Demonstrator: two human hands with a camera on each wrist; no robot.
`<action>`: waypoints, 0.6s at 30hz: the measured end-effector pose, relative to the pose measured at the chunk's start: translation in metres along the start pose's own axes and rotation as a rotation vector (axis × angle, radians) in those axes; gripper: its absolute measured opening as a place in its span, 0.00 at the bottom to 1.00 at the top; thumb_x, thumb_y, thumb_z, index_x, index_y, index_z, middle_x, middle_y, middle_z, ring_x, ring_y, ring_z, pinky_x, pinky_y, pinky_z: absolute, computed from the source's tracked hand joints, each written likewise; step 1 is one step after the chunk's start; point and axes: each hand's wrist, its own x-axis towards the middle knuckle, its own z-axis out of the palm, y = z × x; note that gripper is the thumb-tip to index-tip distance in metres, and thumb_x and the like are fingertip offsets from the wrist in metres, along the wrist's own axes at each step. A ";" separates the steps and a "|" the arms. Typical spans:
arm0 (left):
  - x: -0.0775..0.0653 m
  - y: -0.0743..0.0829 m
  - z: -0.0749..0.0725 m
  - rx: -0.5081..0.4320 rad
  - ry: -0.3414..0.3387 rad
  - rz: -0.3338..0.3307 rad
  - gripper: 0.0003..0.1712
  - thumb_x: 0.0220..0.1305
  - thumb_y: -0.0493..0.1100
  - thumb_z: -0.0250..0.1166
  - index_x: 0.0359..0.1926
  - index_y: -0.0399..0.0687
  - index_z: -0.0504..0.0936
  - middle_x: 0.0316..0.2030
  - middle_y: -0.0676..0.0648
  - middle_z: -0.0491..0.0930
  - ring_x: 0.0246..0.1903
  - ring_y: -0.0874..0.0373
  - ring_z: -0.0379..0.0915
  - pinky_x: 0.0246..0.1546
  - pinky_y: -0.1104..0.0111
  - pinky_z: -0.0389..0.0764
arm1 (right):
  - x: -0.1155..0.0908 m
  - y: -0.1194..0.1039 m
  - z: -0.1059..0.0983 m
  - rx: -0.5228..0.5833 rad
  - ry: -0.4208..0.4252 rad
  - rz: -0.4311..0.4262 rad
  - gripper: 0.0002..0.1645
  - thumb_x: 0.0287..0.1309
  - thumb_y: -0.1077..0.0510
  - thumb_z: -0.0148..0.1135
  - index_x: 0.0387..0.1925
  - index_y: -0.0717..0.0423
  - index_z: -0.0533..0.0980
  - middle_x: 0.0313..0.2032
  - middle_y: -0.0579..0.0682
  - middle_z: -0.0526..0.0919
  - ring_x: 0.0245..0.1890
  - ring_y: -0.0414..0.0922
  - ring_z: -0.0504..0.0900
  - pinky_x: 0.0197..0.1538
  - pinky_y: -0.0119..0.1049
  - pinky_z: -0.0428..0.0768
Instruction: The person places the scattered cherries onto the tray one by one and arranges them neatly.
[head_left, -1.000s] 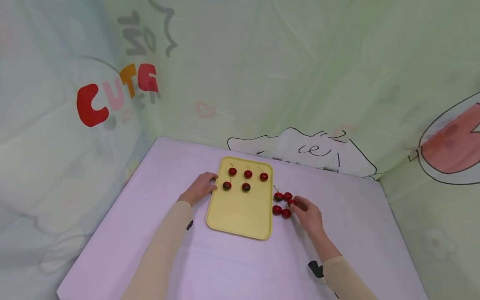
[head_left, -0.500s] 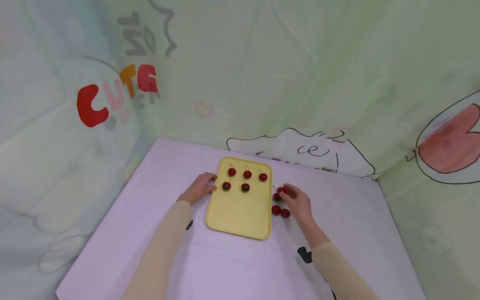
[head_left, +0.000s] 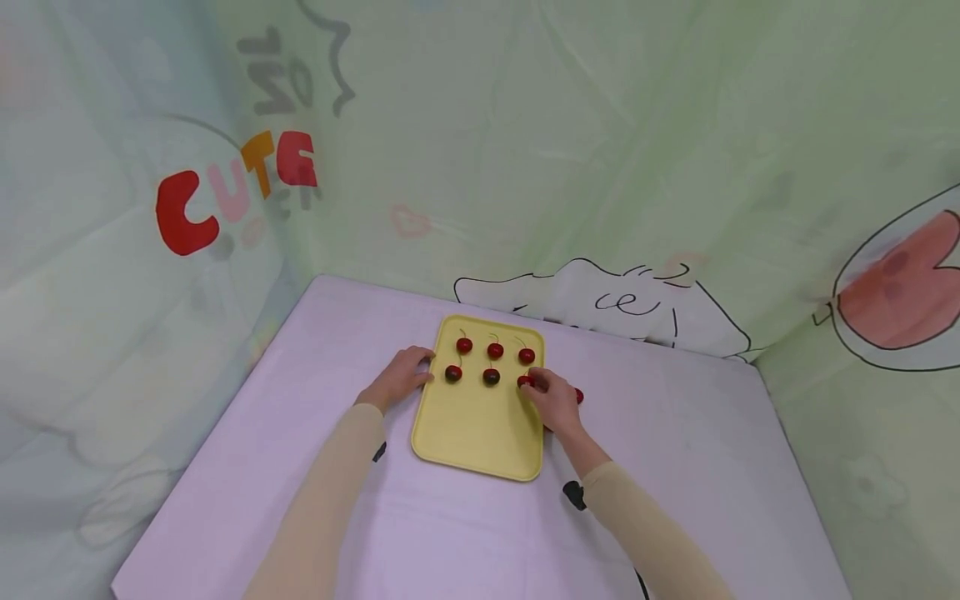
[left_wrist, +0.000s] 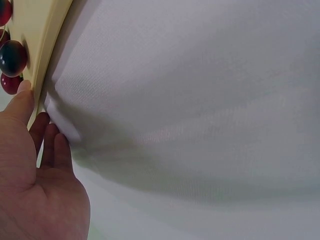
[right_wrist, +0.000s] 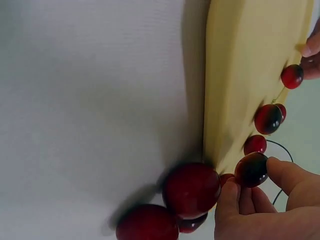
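A yellow tray [head_left: 476, 433] lies on the table, with three cherries in its far row and two in the row nearer me. My left hand [head_left: 397, 379] holds the tray's left edge; in the left wrist view the thumb lies at the rim and the fingers curve beside it. Between thumb and fingers, my right hand [head_left: 555, 400] pinches a cherry [right_wrist: 251, 170] over the tray's right side, right of the second row's dark cherry [head_left: 491, 377]. Right of the tray, loose cherries [right_wrist: 191, 190] lie close together, mostly hidden by that hand in the head view.
The table has a pale lilac cover [head_left: 442, 533]. Printed cloth [head_left: 487, 167] hangs behind it and at both sides. A dark wrist device [head_left: 574, 495] shows by the right sleeve.
My right hand picked up a cherry from the loose group and carried it left, over the tray's right side. The left hand has stayed at the tray's left edge.
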 end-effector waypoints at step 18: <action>-0.002 0.001 -0.001 -0.004 0.010 0.022 0.26 0.69 0.41 0.61 0.65 0.38 0.69 0.62 0.40 0.69 0.65 0.46 0.61 0.69 0.57 0.60 | 0.006 -0.012 0.011 -0.163 0.000 -0.058 0.25 0.63 0.62 0.63 0.60 0.65 0.73 0.54 0.62 0.79 0.49 0.53 0.75 0.56 0.47 0.77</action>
